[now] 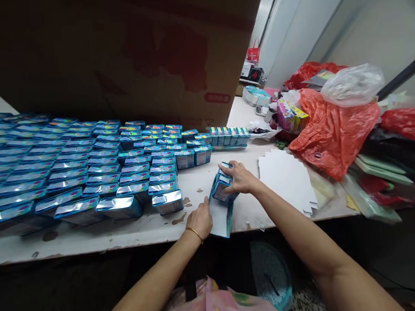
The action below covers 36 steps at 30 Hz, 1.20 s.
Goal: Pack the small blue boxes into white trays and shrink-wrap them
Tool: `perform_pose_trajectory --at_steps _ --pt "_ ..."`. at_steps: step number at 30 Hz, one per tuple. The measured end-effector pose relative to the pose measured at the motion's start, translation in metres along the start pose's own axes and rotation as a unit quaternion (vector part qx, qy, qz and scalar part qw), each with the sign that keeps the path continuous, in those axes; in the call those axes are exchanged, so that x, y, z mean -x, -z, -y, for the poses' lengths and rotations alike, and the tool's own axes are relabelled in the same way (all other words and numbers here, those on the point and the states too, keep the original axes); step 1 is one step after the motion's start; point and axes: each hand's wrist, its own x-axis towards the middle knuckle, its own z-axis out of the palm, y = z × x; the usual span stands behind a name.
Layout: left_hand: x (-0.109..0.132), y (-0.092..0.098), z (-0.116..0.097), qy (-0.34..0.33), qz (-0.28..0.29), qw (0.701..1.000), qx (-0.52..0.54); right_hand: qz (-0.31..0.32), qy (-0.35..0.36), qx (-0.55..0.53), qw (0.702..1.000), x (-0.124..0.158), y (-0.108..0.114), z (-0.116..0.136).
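Note:
On the table in front of me lies an open cardboard tray, white inside with blue-green edges. My left hand closes on the tray's left edge. My right hand is wrapped round a few small blue packs standing together at the tray's far end. Whether those packs rest on the tray's floor is hidden by the fingers. To the left, many blue packs with shiny tops stand in close rows. Beyond my hands is a tray filled with a row of similar packs.
A large brown cardboard box rises behind the rows. Flat white card sheets are stacked at right. Red plastic bags and a clear bag pile up farther right. Below the table's front edge is a round teal bin or stool.

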Motion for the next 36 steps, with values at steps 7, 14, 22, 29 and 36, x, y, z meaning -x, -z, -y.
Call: perform_pose_trajectory --at_steps 7,14,22,29,36 --pt "0.002 0.002 0.009 -0.022 -0.026 0.997 0.069 0.059 0.036 -0.002 0.998 -0.023 -0.009 0.000" --pt "0.011 -0.013 0.048 -0.085 -0.125 0.974 0.172 -0.022 0.067 0.032 0.997 -0.168 0.018 -0.011" --pt "0.006 -0.022 0.055 -0.089 -0.129 0.960 0.232 -0.005 0.097 0.114 0.989 -0.229 -0.009 -0.001" --pt "0.009 -0.027 0.057 -0.100 -0.128 0.959 0.231 -0.014 0.193 0.089 0.977 -0.222 -0.009 0.007" --pt "0.006 -0.024 0.055 -0.093 -0.119 0.965 0.215 -0.067 0.141 0.082 0.984 -0.184 0.020 0.019"
